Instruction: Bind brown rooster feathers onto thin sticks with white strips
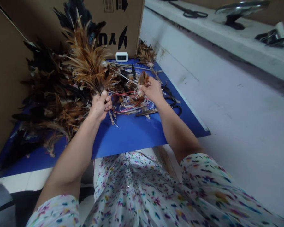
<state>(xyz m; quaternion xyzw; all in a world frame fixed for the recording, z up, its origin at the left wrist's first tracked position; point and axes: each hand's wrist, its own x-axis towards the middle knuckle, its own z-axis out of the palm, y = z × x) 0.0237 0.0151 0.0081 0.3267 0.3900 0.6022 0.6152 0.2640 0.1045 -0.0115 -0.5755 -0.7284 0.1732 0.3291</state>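
My left hand (101, 105) is closed round the base of a feather duster (87, 60), whose brown feathers fan upward to a dark tip. Its lower end is hidden in my fist, with thin quill ends poking out below. My right hand (152, 90) pinches a small bunch of brown feathers (143, 78) with pale fluffy bases. Between and below the hands lie tangled white and red strings (130, 102). Scissors (174, 105) with black handles rest by my right wrist, their blades on the blue board (130, 135).
Loose brown and black feathers (59, 110) are heaped on the left. A small white digital clock (121, 57) stands before a cardboard box (123, 19). Another feather bunch (146, 53) lies in the back corner. On the right, a wall ledge (210, 28) carries more scissors (195, 14).
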